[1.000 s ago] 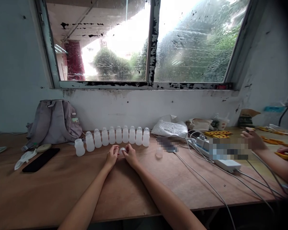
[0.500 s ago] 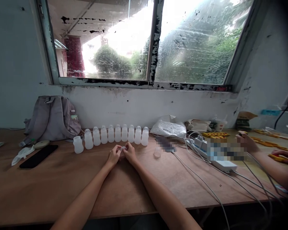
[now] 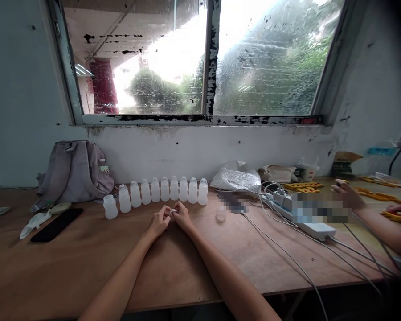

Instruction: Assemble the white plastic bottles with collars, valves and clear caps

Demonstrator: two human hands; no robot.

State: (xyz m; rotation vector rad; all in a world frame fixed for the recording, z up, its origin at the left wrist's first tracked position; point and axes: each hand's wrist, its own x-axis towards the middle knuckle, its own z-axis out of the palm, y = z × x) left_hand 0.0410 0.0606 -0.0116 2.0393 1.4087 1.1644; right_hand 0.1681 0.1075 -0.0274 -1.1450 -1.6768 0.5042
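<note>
Close together over the table, my left hand (image 3: 159, 221) and my right hand (image 3: 182, 217) pinch a small whitish ring-shaped piece (image 3: 173, 211) between their fingertips. Fingers cover most of it, so its exact kind is unclear. Beyond my hands stands a curved row of several frosted white baby bottles (image 3: 165, 191), upright and topped with clear covers. At the row's left end, one baby bottle (image 3: 110, 207) has an open neck and no cover. A clear cover (image 3: 221, 214) sits on the table to the right of my hands.
A grey backpack (image 3: 75, 171), black phone (image 3: 57, 225) and white wrapper (image 3: 35, 221) lie left. To the right are a silvery bag (image 3: 235, 178), a power strip (image 3: 316, 229) with trailing cables, and yellow parts (image 3: 304, 187). Another person's hand (image 3: 347, 195) is at far right.
The view has shifted slightly. My left fingers have turned a little around the ring-shaped piece, which shows less now. Both hands still hold it; the bottles stay in place.
</note>
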